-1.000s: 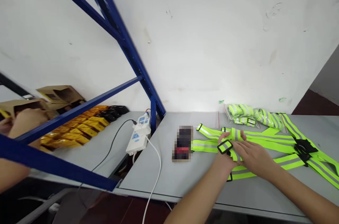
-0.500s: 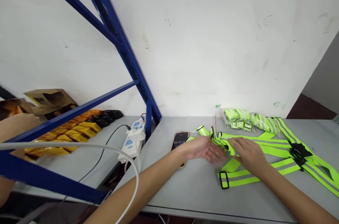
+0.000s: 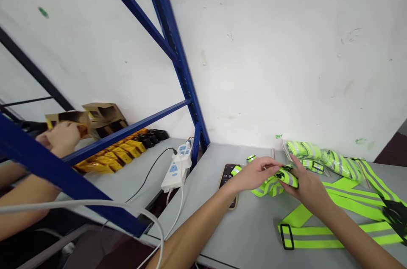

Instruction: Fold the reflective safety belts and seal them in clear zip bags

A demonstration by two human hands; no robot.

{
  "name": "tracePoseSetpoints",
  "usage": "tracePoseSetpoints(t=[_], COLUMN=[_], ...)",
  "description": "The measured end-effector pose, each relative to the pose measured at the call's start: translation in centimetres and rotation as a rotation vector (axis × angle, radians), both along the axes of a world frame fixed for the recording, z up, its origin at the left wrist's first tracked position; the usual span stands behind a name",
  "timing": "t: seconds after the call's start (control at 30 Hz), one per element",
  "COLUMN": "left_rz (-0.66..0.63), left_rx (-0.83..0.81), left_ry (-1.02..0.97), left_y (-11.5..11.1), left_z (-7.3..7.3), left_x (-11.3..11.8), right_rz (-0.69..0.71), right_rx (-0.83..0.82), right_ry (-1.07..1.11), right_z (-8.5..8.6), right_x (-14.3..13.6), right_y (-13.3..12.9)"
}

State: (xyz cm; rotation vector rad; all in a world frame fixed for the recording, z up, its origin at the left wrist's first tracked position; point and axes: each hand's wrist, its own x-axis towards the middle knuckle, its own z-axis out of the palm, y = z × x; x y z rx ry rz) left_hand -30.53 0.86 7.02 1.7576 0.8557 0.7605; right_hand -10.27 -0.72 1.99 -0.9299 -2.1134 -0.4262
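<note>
Both my hands meet over a bunched neon-green reflective strap (image 3: pixel 288 178) with a grey stripe. My left hand (image 3: pixel 256 173) pinches it from the left, thumb and fingers together. From the right, my right hand (image 3: pixel 307 184) grips the rolled part between thumb and fingers. More of the strap hangs in loops below my left fingers, touching the table. To the right lies the rest of a reflective harness (image 3: pixel 349 201), with a black slide buckle (image 3: pixel 287 236) at its near end and a black centre piece (image 3: pixel 395 217) at the right. Whether the held strap joins this harness is hidden.
Bagged green straps (image 3: pixel 340 163) lie by the wall. A phone (image 3: pixel 229 175) rests left of my hands, near a white power strip (image 3: pixel 176 169). A blue rack frame (image 3: pixel 181 57) divides the tables. Beyond it, another person's hands (image 3: pixel 63 135) work by yellow packets (image 3: pixel 111 156) and cardboard boxes (image 3: pixel 104 114).
My left hand has gone from open, palm up, to pinching the strap. The strap is now rolled between both hands. The view has swung left, and the other person's hands show more fully.
</note>
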Motion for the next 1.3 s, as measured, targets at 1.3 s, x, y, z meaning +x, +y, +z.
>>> tracePoseSetpoints(t=[1.3], left_rz=[-0.107], left_rx=[-1.204], left_ry=[-0.615], left_y=[0.8], left_z=[-6.8], left_x=[3.3], right_rz=[0.231], right_rx=[-0.026], right_ry=[-0.238], right_z=[-0.2], right_x=[-0.6], right_y=[-4.3])
